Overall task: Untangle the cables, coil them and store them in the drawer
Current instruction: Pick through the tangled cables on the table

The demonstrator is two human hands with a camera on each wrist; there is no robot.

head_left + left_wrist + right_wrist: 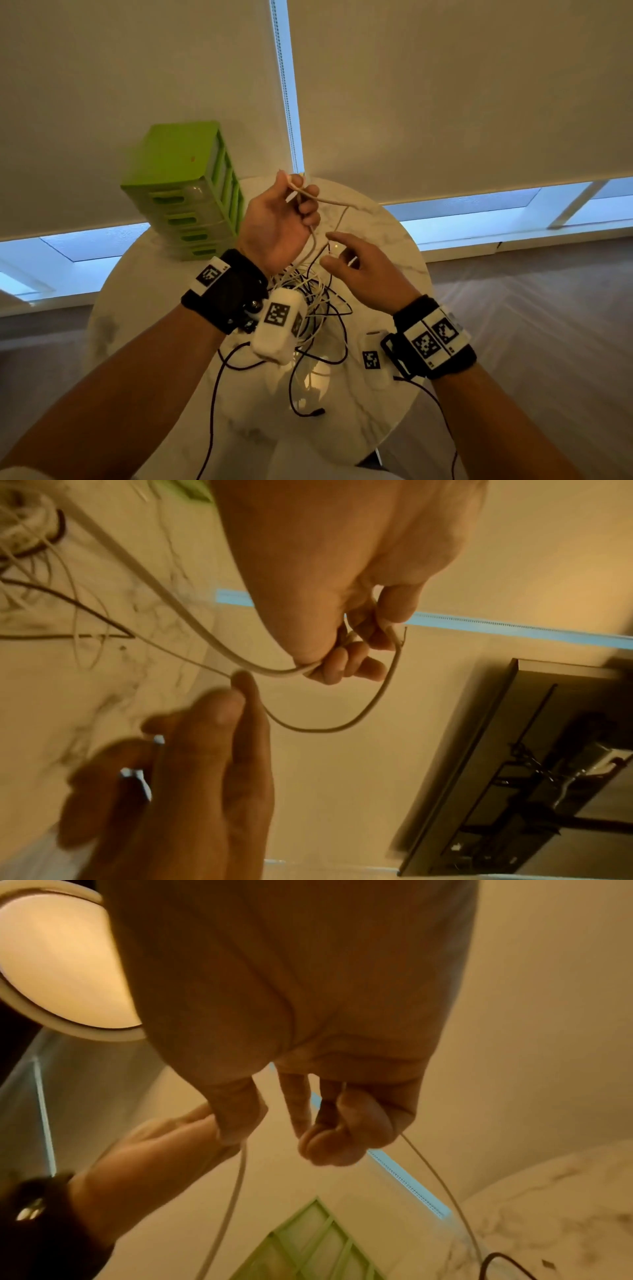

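My left hand [301, 200] is raised above the round marble table [387, 236] and grips one end of a beige cable [334, 202] in its curled fingers. From that grip [352, 653] the cable [373, 699] loops down and across to my right hand [236, 693]. The right hand [334, 251] is lower and to the right, and the thin strand [441, 1183] passes through its curled fingers [329, 1137]. A tangle of white and black cables [318, 305] lies on the table beneath both wrists. The green drawer unit [191, 195] stands at the table's back left with all drawers closed.
A loose black cable end [315, 413] lies near the table's front edge. Roller blinds [445, 102] cover the window behind. A dark shelf unit [514, 764] shows in the left wrist view and a round ceiling lamp [58, 961] in the right wrist view.
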